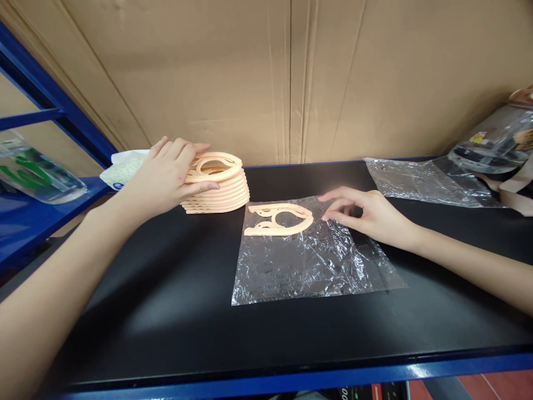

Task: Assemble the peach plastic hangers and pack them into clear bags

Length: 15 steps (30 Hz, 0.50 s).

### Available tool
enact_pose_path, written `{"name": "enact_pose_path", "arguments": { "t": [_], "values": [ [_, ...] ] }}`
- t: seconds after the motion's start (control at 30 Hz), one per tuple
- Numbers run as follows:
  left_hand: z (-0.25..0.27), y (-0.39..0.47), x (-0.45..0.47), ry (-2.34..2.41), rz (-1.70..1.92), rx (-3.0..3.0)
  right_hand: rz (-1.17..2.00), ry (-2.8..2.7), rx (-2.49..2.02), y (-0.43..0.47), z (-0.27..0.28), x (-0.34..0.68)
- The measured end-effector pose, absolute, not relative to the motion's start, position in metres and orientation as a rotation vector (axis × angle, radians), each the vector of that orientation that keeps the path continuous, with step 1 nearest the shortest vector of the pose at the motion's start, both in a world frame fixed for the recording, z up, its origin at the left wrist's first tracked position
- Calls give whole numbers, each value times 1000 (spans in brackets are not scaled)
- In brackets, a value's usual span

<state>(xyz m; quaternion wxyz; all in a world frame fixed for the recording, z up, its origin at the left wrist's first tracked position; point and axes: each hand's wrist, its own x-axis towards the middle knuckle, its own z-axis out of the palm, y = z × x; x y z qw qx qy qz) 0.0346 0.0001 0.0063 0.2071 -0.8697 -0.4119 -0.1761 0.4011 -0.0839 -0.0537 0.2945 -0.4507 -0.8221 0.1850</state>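
Note:
A stack of peach-coloured plastic folding hangers (225,191) stands on the black tabletop, left of the middle. My left hand (170,166) lies over its top left end, thumb along the near side and fingers over the far side, closed around the uppermost hanger. One folded hanger (291,228) of the same kind rests flat at the upper edge of a clear plastic bag (300,272); whether it is inside or on top, I cannot tell. Just right of that hanger, above the bag, my right hand (366,214) has its fingers curved and apart, holding nothing.
A tissue pack (120,169) sits behind my left hand. Another clear bag (425,180) lies at the back right, beside a large transparent container (491,139). A blue metal shelf (75,122) with a plastic bottle (37,172) borders the left. Cardboard (208,72) forms the back wall.

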Motion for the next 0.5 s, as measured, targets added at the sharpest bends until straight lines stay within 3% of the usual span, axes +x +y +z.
{"name": "enact_pose_path", "arguments": {
  "t": [0.27,0.5],
  "values": [
    [-1,-40,81,-1037,-580,-2362,152,-2048,-1282,-94,-40,403],
    [-18,-78,126,-700,-607,-2426,898,-1981,-1106,-117,-28,376]
  ]
}}
